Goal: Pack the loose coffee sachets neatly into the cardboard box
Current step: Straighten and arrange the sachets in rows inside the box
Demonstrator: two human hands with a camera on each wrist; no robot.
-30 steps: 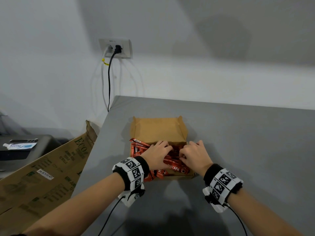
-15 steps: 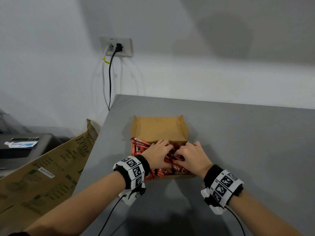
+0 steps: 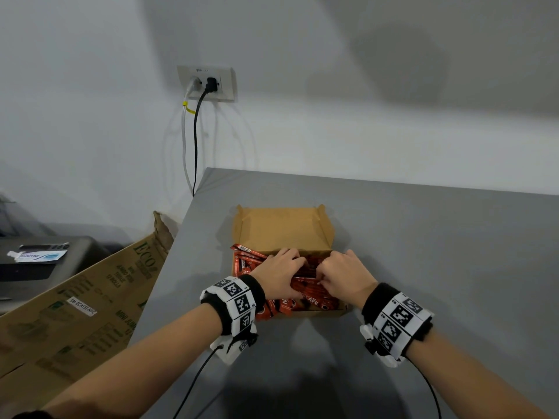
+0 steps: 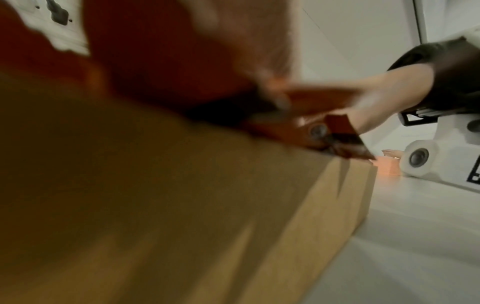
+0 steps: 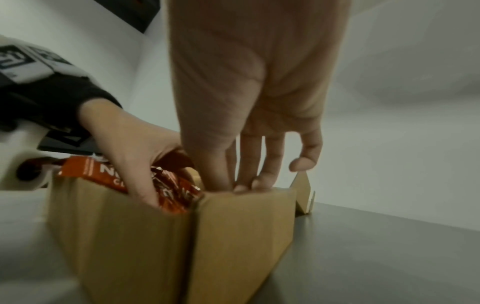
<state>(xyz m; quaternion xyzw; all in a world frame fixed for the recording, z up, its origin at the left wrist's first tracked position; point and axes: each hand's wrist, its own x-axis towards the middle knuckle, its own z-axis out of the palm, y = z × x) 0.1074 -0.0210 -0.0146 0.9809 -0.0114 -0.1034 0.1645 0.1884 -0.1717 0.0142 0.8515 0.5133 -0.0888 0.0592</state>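
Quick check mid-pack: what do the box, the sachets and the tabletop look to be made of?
Box: brown cardboard, matte, with folded flaps and creased corners.
Sachets: red-orange printed film, probably plastic or foil laminate; they are glossy and crinkled, with a barcode on one.
Tabletop: smooth grey surface with a dull sheen, possibly laminate or painted board; the pictures do not settle which.

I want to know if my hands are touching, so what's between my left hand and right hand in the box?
Red coffee sachets fill the gap between the left hand and right hand; the head view shows this.
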